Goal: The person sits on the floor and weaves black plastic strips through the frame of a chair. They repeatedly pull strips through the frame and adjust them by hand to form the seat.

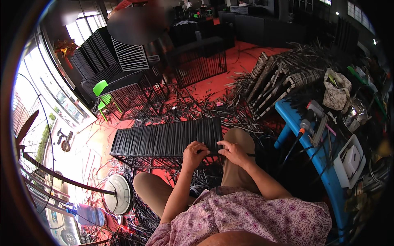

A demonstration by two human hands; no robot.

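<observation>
A long black frame [164, 138] lies before me, its top wound closely with flat black strips and its lower side showing open bars. My left hand [195, 155] rests on its near edge, toward the right end, with fingers curled and thumb drawn in. Just to the right, at the frame's end, my right hand [234, 152] has its fingers bent and pressed together against the edge. Whatever the fingertips pinch is too dark to make out. A short dark strip shows beside my right wrist. My knees flank the frame's near side.
Loose black strips litter the red floor [234, 65]. On my right, a blue bench [305, 139] carries a power tool [315, 110] and a white tray [344, 172]. A round fan base [118, 194] stands at left. Further off are barred black frames [201, 67] and a green chair [102, 92].
</observation>
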